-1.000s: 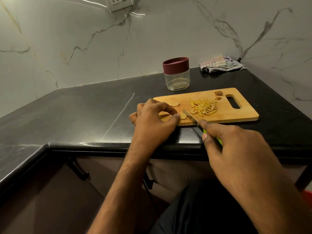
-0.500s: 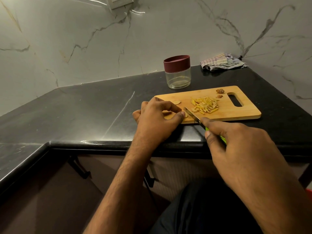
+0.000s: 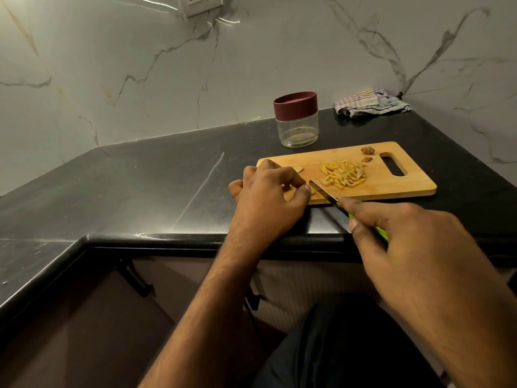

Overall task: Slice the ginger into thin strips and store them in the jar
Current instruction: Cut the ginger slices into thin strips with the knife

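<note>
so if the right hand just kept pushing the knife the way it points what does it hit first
Probably the left hand's thumb, right beside the knife tip; the right hand aims that way, though depth is unclear.

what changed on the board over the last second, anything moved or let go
Very little. The left hand kept its curled fingers on the ginger slice at the near left of the cutting board, and the right hand kept its grip on the knife, blade beside the left fingertips. Nothing was let go. The pile of strips, the closed jar and the cloth stayed put.

Crumpled striped cloth (image 3: 369, 102) on the black counter (image 3: 140, 175), wall socket (image 3: 200, 4) above.
</note>
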